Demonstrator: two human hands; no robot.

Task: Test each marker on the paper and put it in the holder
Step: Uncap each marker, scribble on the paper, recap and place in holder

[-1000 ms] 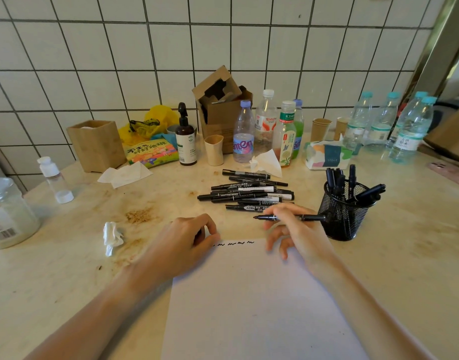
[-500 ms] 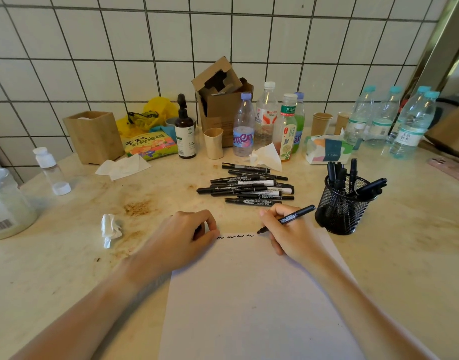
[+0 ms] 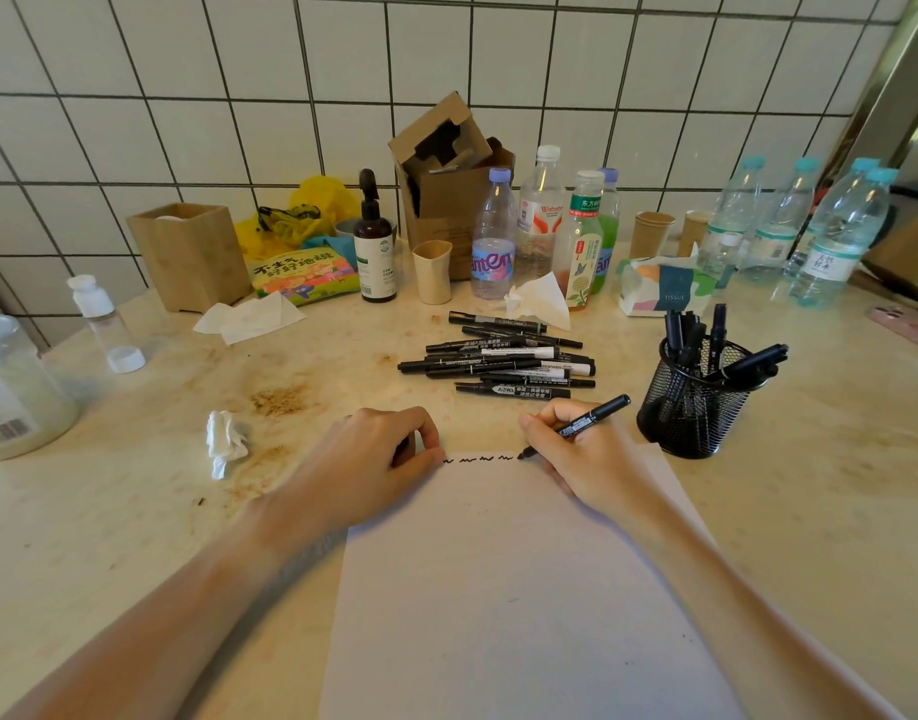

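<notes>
A white sheet of paper point(image 3: 524, 589) lies in front of me with a short row of black squiggles point(image 3: 477, 458) along its top edge. My right hand point(image 3: 587, 459) grips a black marker point(image 3: 594, 415) like a pen, its tip touching the paper just right of the squiggles. My left hand point(image 3: 363, 459) rests on the paper's top left corner with fingers curled around a small dark thing, seemingly the cap. Several black markers point(image 3: 503, 361) lie in a pile behind the paper. A black mesh holder point(image 3: 696, 407) with several markers stands to the right.
A crumpled tissue point(image 3: 226, 441) lies left of my left hand, near brown stains. Bottles point(image 3: 493, 241), paper cups, a cardboard box point(image 3: 446, 189), a wooden box point(image 3: 192, 257) and a tissue pack point(image 3: 659, 288) line the tiled wall. A jar point(image 3: 15, 387) stands far left.
My right hand turned the marker from lying level near the pile into a writing grip and lowered its tip onto the paper. My left hand stayed on the corner.
</notes>
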